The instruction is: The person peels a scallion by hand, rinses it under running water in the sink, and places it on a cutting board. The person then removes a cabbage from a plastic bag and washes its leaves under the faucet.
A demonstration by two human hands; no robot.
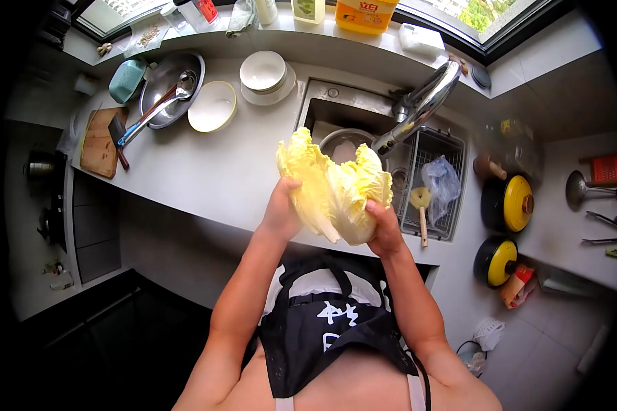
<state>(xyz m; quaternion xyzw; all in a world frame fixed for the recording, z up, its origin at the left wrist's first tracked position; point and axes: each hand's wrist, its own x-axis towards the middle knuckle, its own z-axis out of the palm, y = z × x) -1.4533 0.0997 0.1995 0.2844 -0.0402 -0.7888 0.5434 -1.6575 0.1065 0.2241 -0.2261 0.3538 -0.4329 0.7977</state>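
Note:
Between my two hands is a pale yellow napa cabbage (329, 195), held up over the counter's front edge before the sink. Its frilly leaf tops point away from me and spread apart in the middle. My left hand (281, 209) grips its left side, thumb on the leaves. My right hand (385, 229) is closed around the lower right side, thumb on top. The fingers beneath the cabbage are hidden. Just beyond it, partly covered by the leaves, a metal bowl (365, 137) sits in the sink (317, 109) below the chrome faucet (425, 109).
A drying rack (452, 151) on the right holds a plastic bag and a brush (422, 222). Left on the counter are stacked white bowls (262, 70), a yellow-rimmed bowl (211, 107), a steel basin (159, 85) with ladles and a cutting board (101, 147). Yellow-lidded pots (517, 203) stand far right.

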